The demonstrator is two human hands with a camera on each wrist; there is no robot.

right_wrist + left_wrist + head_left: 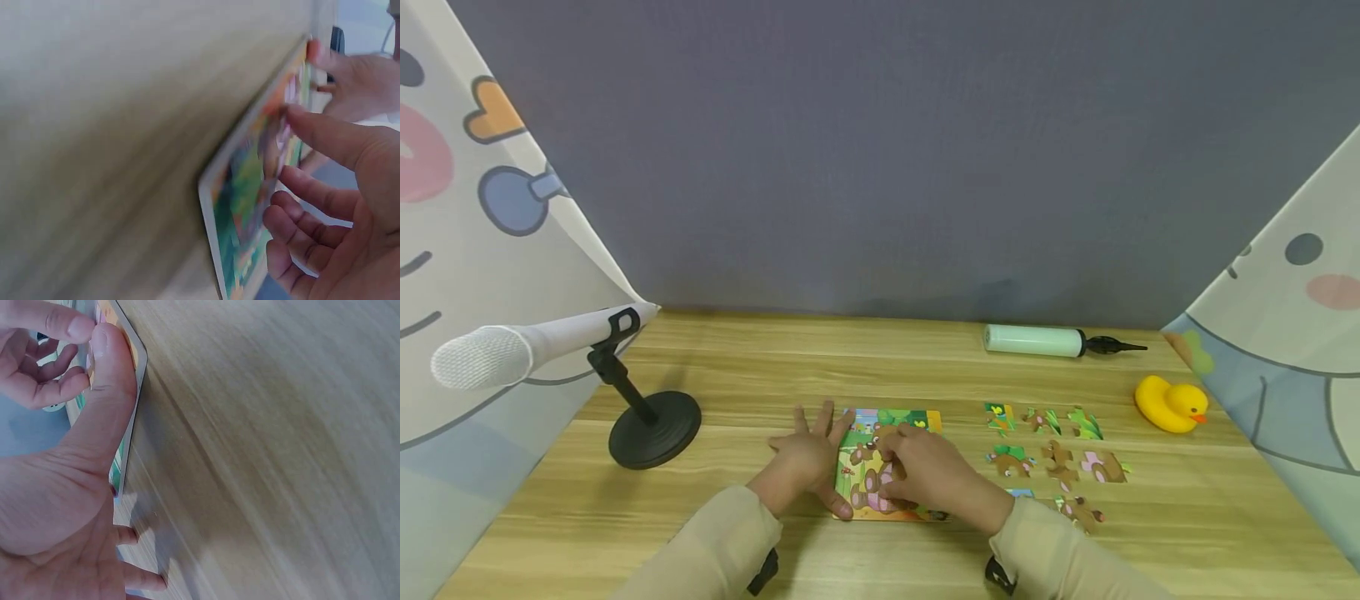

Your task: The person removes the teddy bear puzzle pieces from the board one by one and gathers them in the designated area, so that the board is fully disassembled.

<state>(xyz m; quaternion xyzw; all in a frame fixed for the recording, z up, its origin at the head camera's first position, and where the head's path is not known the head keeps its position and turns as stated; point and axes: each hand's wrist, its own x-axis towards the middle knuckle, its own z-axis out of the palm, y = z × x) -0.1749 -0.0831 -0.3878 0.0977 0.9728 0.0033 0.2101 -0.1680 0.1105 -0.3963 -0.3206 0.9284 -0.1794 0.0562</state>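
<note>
A bear jigsaw puzzle board [895, 515] lies flat on the wooden table, with colourful bear scenery printed on it. My left hand [807, 458] rests at its left side with fingers spread; the thumb [111, 369] presses on the board's near left corner. Over the middle of the board, my right hand [928, 471] has thumb and fingers bent together. In the right wrist view these fingers pinch a brown puzzle piece [272, 150], held tilted close over the picture. Much of the piece is hidden behind the hand in the head view.
Several loose puzzle pieces [1058, 465] lie in rows right of the board. A yellow rubber duck [1168, 406] sits farther right, and a white hand pump [1033, 340] lies at the back. At the left stands a white microphone [561, 340] on a black stand [655, 429].
</note>
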